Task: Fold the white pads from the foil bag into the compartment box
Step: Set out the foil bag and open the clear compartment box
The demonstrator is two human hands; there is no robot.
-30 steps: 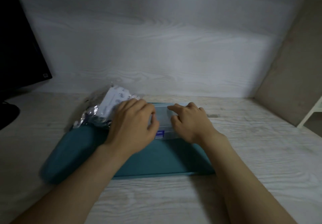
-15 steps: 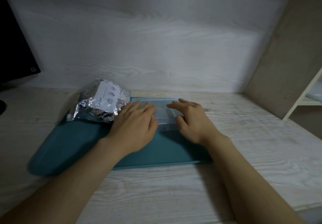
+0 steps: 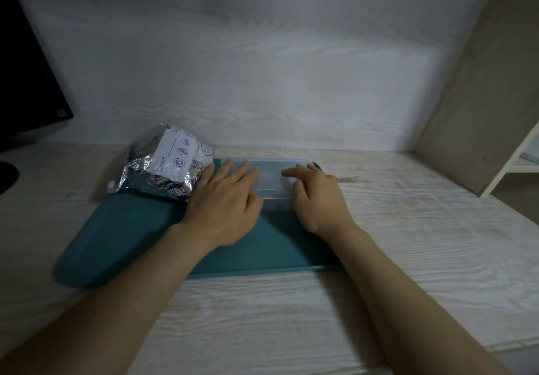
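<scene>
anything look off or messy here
The foil bag lies crumpled and askew, overhanging the teal mat's far left edge. The compartment box sits square under the left hand and right hand; nothing spilled.

Pale wood-grain desk (image 3: 408,258), white wall (image 3: 262,68) (dim light)

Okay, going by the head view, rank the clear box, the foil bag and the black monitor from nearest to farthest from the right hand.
1. Clear box: directly under the right hand, at its fingers.
2. Foil bag: off to the left, beyond the left hand.
3. Black monitor: far left edge of the view.
</scene>
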